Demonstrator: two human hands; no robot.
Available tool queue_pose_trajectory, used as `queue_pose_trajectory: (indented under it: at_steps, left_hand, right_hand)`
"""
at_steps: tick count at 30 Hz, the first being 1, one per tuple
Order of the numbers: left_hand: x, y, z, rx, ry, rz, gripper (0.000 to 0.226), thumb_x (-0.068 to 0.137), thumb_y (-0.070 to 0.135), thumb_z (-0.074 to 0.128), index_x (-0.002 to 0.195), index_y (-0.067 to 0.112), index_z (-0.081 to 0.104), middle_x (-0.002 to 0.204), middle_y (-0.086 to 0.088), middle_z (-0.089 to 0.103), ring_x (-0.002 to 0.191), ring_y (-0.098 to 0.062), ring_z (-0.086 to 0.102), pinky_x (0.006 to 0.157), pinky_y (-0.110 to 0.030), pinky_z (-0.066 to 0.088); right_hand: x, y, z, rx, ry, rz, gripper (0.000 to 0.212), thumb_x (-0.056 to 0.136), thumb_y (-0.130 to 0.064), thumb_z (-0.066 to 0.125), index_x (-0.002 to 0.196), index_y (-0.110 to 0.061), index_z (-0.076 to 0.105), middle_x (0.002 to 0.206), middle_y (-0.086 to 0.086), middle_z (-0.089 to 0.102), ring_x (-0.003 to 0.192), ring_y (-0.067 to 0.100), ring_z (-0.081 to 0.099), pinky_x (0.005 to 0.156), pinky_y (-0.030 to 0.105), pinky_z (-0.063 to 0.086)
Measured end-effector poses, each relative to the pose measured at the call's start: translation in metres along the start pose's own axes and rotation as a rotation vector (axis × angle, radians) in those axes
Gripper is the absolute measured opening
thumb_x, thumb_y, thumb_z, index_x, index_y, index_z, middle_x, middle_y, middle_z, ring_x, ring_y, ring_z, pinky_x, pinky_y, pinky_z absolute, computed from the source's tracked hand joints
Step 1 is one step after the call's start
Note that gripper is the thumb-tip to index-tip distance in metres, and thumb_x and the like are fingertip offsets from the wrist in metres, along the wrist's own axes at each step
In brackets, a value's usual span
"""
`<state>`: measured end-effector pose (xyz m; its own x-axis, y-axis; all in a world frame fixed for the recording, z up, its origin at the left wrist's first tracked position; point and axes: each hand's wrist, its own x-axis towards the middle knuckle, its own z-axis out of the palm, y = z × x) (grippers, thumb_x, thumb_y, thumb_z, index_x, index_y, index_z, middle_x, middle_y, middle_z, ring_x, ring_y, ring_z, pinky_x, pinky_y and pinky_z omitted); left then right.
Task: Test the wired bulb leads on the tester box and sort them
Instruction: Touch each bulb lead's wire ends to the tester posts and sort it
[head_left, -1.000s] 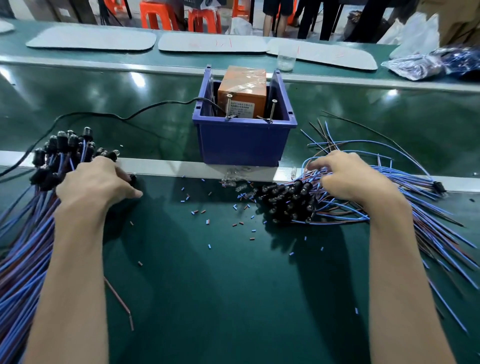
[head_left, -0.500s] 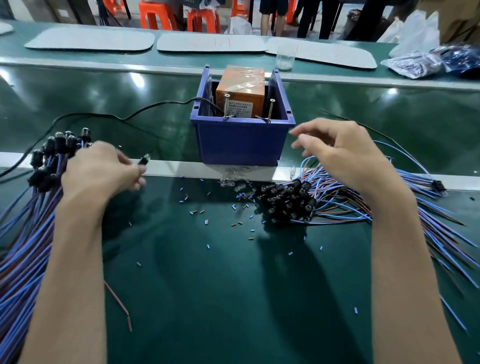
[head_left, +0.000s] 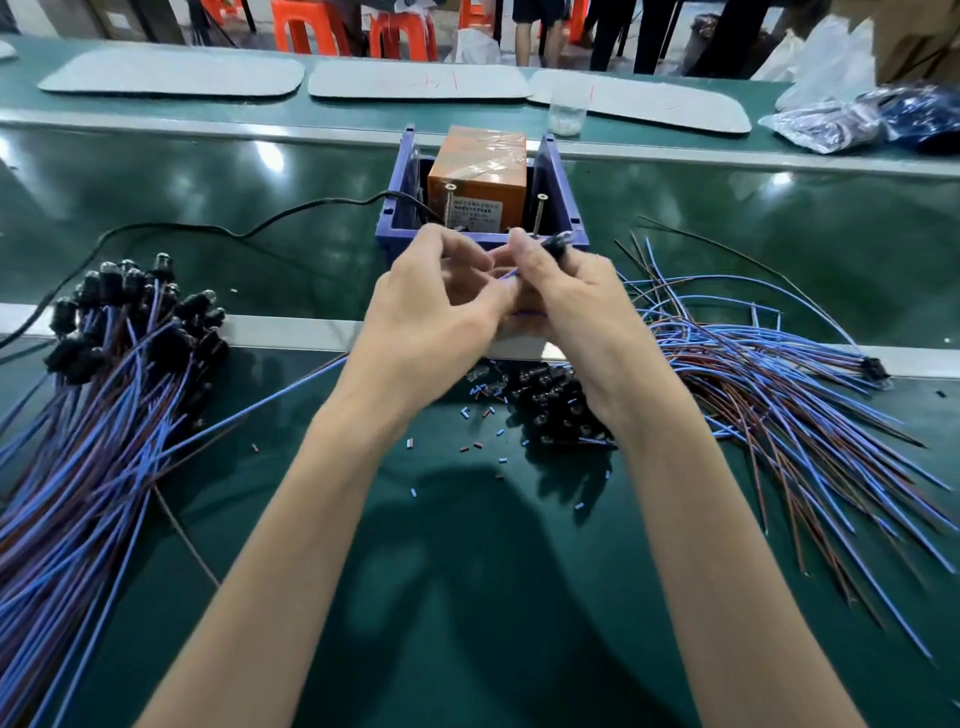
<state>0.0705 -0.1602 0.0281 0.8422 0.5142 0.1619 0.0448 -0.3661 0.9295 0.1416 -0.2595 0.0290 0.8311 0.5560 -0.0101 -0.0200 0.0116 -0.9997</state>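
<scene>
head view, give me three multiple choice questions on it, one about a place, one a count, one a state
1. Where does the orange tester box sit?
A. inside the blue bin
B. on a wire pile
C. on the far table
2. How many upright screws stand at its front?
A. one
B. two
C. four
3. What is the right hand doing?
A. lying flat on the table
B. hanging empty
C. pinching a bulb lead

1 A: the bin's walls rise around the box.
2 B: one screw stands left, one right.
3 C: its fingers pinch the black bulb end.
</scene>
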Motion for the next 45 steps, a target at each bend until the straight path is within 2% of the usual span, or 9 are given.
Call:
queue_pose_trajectory:
  at_steps: [4, 9, 14, 17, 19, 23, 29, 34, 45]
  left_hand:
    - [0.004, 0.001, 0.001, -0.214, -0.159, -0.384, 0.047, 0.097, 0.044, 0.041, 0.072, 0.014, 0.068, 0.081, -0.003, 0.076, 0.080, -0.015, 0.072, 0.074, -0.026, 0.050]
    - [0.008, 0.000, -0.006, -1.200, 0.045, -0.742, 0.050, 0.101, 0.041, 0.028, 0.108, 0.000, 0.056, 0.106, -0.014, 0.066, 0.097, -0.025, 0.065, 0.079, -0.037, 0.050]
    - [0.011, 0.001, -0.018, -1.496, 0.480, -0.635, 0.045, 0.104, 0.030, 0.021, 0.076, 0.010, 0.050, 0.066, -0.001, 0.054, 0.054, -0.014, 0.056, 0.064, -0.028, 0.046]
    - [0.011, 0.001, -0.027, -1.583, 0.534, -0.488, 0.045, 0.106, 0.027, 0.019, 0.074, 0.011, 0.047, 0.049, 0.003, 0.037, 0.033, -0.009, 0.033, 0.044, -0.019, 0.034]
    - [0.012, 0.000, -0.028, -1.503, 0.521, -0.427, 0.041, 0.106, 0.025, 0.021, 0.074, 0.013, 0.045, 0.046, 0.005, 0.030, 0.032, -0.008, 0.024, 0.038, -0.017, 0.026]
    - [0.012, 0.001, -0.025, -1.137, 0.392, -0.326, 0.037, 0.106, 0.028, 0.028, 0.074, 0.017, 0.044, 0.045, 0.009, 0.027, 0.035, -0.006, 0.019, 0.037, -0.017, 0.021]
    - [0.007, -0.003, -0.013, -0.080, -0.263, -0.244, 0.044, 0.103, 0.036, 0.035, 0.065, 0.018, 0.048, 0.040, 0.014, 0.029, 0.034, -0.003, 0.022, 0.035, -0.013, 0.019]
    - [0.002, -0.006, -0.002, 0.067, -0.398, -0.172, 0.048, 0.102, 0.043, 0.033, 0.063, 0.019, 0.046, 0.039, 0.014, 0.033, 0.036, -0.002, 0.027, 0.035, -0.014, 0.022]
    - [0.005, -0.012, -0.014, 0.277, -0.487, -0.137, 0.051, 0.100, 0.048, 0.034, 0.059, 0.019, 0.044, 0.047, 0.010, 0.036, 0.041, -0.007, 0.029, 0.048, -0.027, 0.023]
  right_hand:
    - [-0.002, -0.006, -0.007, -0.095, 0.079, -0.054, 0.029, 0.099, -0.028, 0.049, 0.079, -0.014, 0.066, 0.092, 0.002, 0.072, 0.090, 0.015, 0.067, 0.073, 0.018, 0.052]
    - [-0.006, -0.014, -0.010, 0.055, 0.055, -0.079, 0.041, 0.100, -0.027, 0.045, 0.062, -0.015, 0.055, 0.075, 0.004, 0.070, 0.081, 0.016, 0.069, 0.081, 0.027, 0.048]
    - [-0.005, -0.019, -0.021, 0.263, 0.069, -0.079, 0.044, 0.101, -0.030, 0.045, 0.059, -0.015, 0.040, 0.048, -0.002, 0.042, 0.050, 0.015, 0.048, 0.071, 0.037, 0.058]
    - [-0.004, -0.021, -0.030, 0.331, 0.150, -0.070, 0.042, 0.100, -0.030, 0.047, 0.061, -0.019, 0.034, 0.048, -0.006, 0.026, 0.043, 0.010, 0.025, 0.043, 0.022, 0.039]
    - [-0.004, -0.022, -0.037, 0.284, 0.209, -0.085, 0.040, 0.098, -0.027, 0.050, 0.063, -0.020, 0.031, 0.050, -0.008, 0.022, 0.043, 0.008, 0.017, 0.038, 0.019, 0.021]
    - [-0.005, -0.021, -0.049, 0.207, 0.259, -0.111, 0.035, 0.094, -0.019, 0.055, 0.064, -0.019, 0.037, 0.050, -0.009, 0.027, 0.041, 0.005, 0.017, 0.035, 0.016, 0.016]
    - [-0.008, -0.018, -0.045, 0.008, 0.113, -0.097, 0.012, 0.089, -0.016, 0.065, 0.081, -0.010, 0.070, 0.054, -0.008, 0.044, 0.043, 0.003, 0.024, 0.035, 0.013, 0.018]
    - [-0.007, -0.013, -0.032, -0.030, 0.053, -0.045, 0.005, 0.086, -0.018, 0.069, 0.089, -0.015, 0.071, 0.074, -0.001, 0.072, 0.040, 0.002, 0.043, 0.036, 0.010, 0.025]
    - [-0.006, -0.013, -0.023, 0.058, 0.125, -0.099, 0.014, 0.085, -0.004, 0.068, 0.073, -0.011, 0.067, 0.061, 0.000, 0.067, 0.039, 0.001, 0.037, 0.037, 0.008, 0.027]
